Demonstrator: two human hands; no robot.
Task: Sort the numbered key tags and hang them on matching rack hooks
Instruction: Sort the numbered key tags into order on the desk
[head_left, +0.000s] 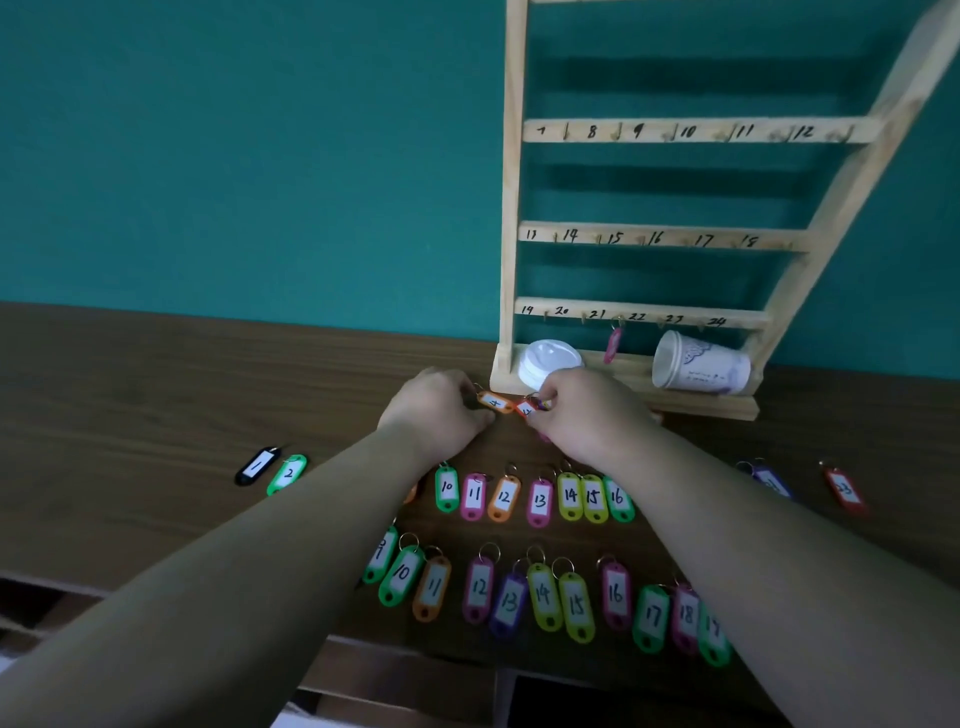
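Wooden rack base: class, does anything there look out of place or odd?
Yes. A paper cup lies tipped on its side at the right end of the rack base, and a loose white lid sits at the left end. Neither suits a key rack.

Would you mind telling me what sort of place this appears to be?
Probably an office or workroom desk: a wood-grain table against a teal wall, a numbered wooden key rack, and a tipped paper cup.

Teal wall (249, 156), dark, seemingly wooden table (130, 395)
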